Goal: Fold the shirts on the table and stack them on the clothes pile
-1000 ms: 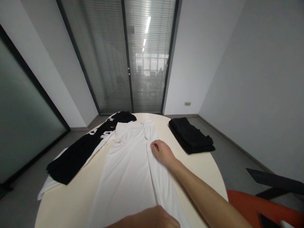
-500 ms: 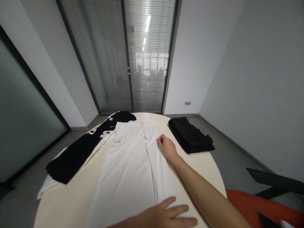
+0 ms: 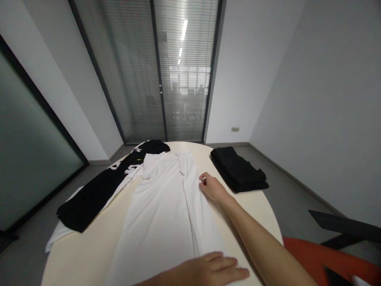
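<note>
A white long garment [image 3: 166,210] lies spread lengthwise over the table, its right side folded inward in a long strip. Across the lower part of it my left hand [image 3: 212,268] rests flat, palm down, fingers stretched to the right. My right hand [image 3: 212,187] is beside the garment's upper right edge, fingers bent, with a small gap between thumb and forefinger. No cloth shows in that gap. Left of the white garment is a black garment [image 3: 101,190] with white lettering, white cloth showing along its edges.
A folded black cloth stack [image 3: 238,169] sits at the table's right rim. The round cream table [image 3: 74,258] carries everything. An orange chair [image 3: 321,258] with black armrests stands close on the right. Behind are a glass partition with blinds [image 3: 133,79] and grey walls.
My right hand has drawn slightly right and down from the garment's edge, its thumb and forefinger parting. My left hand's fingers have come closer together, still flat on the cloth.
</note>
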{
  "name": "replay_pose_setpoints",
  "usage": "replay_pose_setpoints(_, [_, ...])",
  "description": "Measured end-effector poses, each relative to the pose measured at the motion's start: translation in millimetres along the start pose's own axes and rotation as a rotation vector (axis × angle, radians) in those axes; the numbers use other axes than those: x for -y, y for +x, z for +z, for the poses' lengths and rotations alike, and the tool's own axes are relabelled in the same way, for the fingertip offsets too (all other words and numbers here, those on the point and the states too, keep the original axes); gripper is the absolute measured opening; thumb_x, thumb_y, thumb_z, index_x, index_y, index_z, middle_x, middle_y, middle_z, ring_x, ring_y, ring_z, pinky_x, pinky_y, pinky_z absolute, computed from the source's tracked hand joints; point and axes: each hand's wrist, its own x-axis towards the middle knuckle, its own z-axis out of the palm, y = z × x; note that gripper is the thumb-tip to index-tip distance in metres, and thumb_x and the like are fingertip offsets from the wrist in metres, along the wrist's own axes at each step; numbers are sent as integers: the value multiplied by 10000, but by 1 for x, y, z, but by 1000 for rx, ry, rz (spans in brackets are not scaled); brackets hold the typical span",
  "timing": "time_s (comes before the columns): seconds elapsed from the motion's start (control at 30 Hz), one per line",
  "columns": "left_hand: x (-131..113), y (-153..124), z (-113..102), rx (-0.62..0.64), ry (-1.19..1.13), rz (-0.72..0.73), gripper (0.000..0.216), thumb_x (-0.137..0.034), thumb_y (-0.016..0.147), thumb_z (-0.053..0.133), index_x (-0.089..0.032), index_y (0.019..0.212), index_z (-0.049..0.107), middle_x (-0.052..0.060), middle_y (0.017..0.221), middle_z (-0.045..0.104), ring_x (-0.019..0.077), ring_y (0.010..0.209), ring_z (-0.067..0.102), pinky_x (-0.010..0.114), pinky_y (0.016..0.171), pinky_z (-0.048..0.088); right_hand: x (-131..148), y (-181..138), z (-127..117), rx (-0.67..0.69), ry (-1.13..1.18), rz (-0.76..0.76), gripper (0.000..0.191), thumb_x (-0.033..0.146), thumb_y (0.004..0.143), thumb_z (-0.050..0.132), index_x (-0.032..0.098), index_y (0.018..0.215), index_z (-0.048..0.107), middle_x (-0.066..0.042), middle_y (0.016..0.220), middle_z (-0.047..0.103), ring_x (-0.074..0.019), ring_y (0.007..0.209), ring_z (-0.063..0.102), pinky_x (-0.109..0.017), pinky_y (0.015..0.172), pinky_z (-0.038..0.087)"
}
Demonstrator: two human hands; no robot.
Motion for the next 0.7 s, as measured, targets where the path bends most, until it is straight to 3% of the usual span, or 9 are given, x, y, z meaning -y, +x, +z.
replay_pose_setpoints(0.1, [0,-1,0,-40,26,42,450,-353,1071,360,-167,1474,430,99,1458,551,174,1364,493,271,1156,344,-1,-1,-4,-13,-46,52,239,161,856,575,197,1093,567,-39,862,695,-157,751,616,-243,667,363])
replay_pose_setpoints(0.2, [-1,-5,-11,-70,129,85,277,-357,1051,437,-231,1211,624,19,1383,605,180,1214,587,293,1043,429,1,-4,-8,-16,-76,62,191,181,886,553,203,1075,580,-48,881,697,-160,757,618,-247,655,346])
replay_pose_setpoints(0.3, [-2,-12,-33,-68,203,-43,130,-266,941,570,-208,1036,639,0,1175,677,168,964,628,303,843,486,8,-8,-10,-92,-139,39,142,235,939,502,204,1028,609,-51,873,689,-166,758,611,-262,644,333])
replay_pose_setpoints(0.4, [3,-21,-55,-66,211,-204,159,-203,833,603,-209,989,632,11,1026,672,167,840,605,305,746,480,16,-12,-8,-143,-143,-75,176,300,972,487,208,1011,631,-40,891,673,-162,763,595,-272,678,361])
replay_pose_setpoints(0.5, [10,-30,-66,-75,162,-290,204,-273,833,661,-216,1027,637,31,1068,665,197,936,613,332,845,486,19,-15,-2,-82,-129,-274,201,328,964,538,205,1075,653,-63,1056,660,-178,925,598,-283,821,408])
replay_pose_setpoints(0.57, [14,-34,-68,-90,131,-307,340,-361,830,713,-221,1129,632,57,1224,639,238,1118,587,376,990,455,19,-17,2,-30,-188,-369,248,334,961,562,200,1148,655,-88,1158,638,-211,1051,569,-315,913,405])
replay_pose_setpoints(0.7, [16,-38,-66,-84,145,-446,535,-461,917,624,-208,1381,540,109,1523,456,295,1453,343,451,1198,281,20,-17,5,-24,-305,-357,277,349,1016,467,189,1120,667,-108,1143,650,-235,1059,563,-376,939,416])
